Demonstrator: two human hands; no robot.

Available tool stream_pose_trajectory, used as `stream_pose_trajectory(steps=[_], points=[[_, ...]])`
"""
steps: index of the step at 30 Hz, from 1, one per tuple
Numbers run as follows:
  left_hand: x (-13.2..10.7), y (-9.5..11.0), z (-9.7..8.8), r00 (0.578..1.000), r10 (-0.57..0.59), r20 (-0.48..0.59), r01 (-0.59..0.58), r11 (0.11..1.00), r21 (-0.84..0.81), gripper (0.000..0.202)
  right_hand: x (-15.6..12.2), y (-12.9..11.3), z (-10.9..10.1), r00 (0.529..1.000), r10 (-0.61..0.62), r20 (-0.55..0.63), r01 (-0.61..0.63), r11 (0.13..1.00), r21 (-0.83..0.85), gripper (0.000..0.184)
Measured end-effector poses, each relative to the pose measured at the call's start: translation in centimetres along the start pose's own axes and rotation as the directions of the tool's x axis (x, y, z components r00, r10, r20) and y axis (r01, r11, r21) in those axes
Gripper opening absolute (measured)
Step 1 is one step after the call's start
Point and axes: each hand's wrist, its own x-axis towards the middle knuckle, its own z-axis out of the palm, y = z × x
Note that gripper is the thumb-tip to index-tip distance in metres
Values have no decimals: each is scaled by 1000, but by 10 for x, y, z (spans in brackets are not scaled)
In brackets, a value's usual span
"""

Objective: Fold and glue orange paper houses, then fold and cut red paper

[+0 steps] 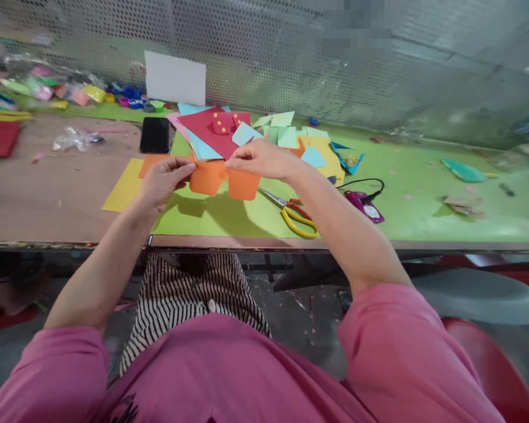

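Note:
An orange paper cutout (208,178) with two panels hangs above the green tabletop and casts a shadow there. The thumb and fingers of my left hand (164,179) pinch its upper left edge. My right hand (261,160) grips it at the top, between the two panels; whether both panels are one piece I cannot tell. Scissors (298,218) with red and yellow handles lie under my right forearm. Behind the hands is a pile with a red paper sheet (203,132), a yellow-dotted red cutout (224,123) and a light blue cutout (244,134).
A black phone (154,135) lies behind my left hand, beside a yellow sheet (124,187). Green paper pieces (286,136) are stacked behind my right hand. To the right sits a purple device (365,207) with a black cable. A perforated metal panel (264,53) closes off the back.

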Motion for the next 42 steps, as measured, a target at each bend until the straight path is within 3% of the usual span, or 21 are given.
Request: stream_pose_trajectory(steps=[4,10,15,26,33,38,42], points=[[1,0,3,998,-1,-57,0,1000,-21,23,1,2,2,999,-12,-38,14,999,44,20],[4,-6,1,992,28,-127,-31,999,-20,23,1,10,6,955,3,-296,-24,997,-67,21],[5,-10,0,988,44,-150,-49,998,-32,26,5,20,12,977,-6,-215,5,1000,-6,13],[3,-8,2,992,-4,-127,-1,999,-39,15,14,34,20,952,-64,-298,151,948,279,17],[4,-9,-2,993,1,-119,-5,1000,-28,18,18,42,24,973,-56,-226,152,888,434,17],[0,-8,5,997,-1,-76,1,1000,-12,15,11,28,28,962,-129,-241,182,960,213,19],[-8,-5,15,994,96,-44,-94,995,42,6,3,1,37,941,-214,-261,239,969,68,15]])
